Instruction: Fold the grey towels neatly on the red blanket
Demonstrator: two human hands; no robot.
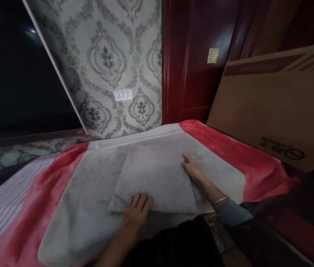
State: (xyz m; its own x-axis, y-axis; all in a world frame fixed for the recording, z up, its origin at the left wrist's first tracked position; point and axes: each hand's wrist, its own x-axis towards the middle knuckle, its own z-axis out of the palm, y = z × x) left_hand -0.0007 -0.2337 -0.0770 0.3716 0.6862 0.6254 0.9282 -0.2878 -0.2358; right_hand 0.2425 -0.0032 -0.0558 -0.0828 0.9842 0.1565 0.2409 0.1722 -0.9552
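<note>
A large round-cornered grey plush mat (86, 207) spans the lower centre; on it, mid-frame, lies a four-sided grey plush cloth (154, 172); left hand (137, 213) flat on its lower edge; right hand (192, 168) curled at its right edge, pinch unclear; likely straightening; next calls for light smoothing.

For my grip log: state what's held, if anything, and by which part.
Nothing is clearly held. The left hand lies on the near edge of the top cloth; the right hand touches its right edge, but whether it pinches cannot be told.

A fuzzy gray cloth (157, 178) lies flat on a gray mat (87, 193).
</note>
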